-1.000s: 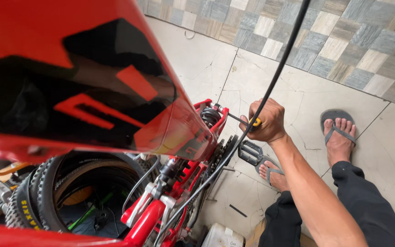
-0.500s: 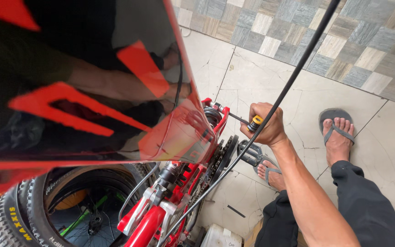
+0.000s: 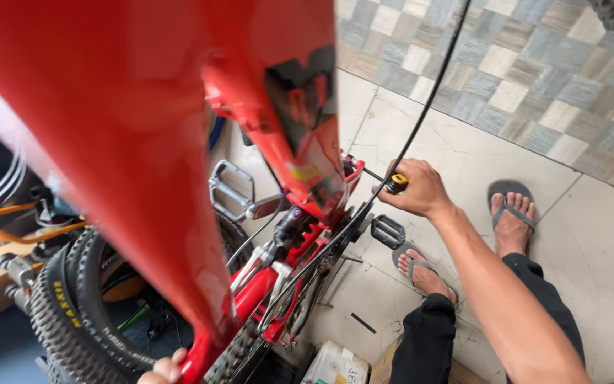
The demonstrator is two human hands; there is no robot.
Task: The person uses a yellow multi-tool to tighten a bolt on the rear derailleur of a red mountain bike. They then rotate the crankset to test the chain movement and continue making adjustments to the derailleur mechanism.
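1. Our right hand point(image 3: 421, 190) is curled tight around a yellow-and-black tool handle point(image 3: 396, 184), whose long axis runs from the fist leftward toward the red bicycle frame point(image 3: 179, 178).
2. The tool's thin shaft point(image 3: 373, 174) meets the frame just beside the hand, near the crank area; a black cable point(image 3: 421, 121) crosses over the knuckles, slanting up to the right.
3. Our left hand point(image 3: 165, 370) shows only knuckles at the bottom edge, wrapped on a red frame tube, well apart from the tool; the right hand is the nearer one.
4. A black pedal point(image 3: 388, 231) sits just below the right fist.
5. At the bottom edge lies a white box point(image 3: 332, 364); we cannot see its contents.
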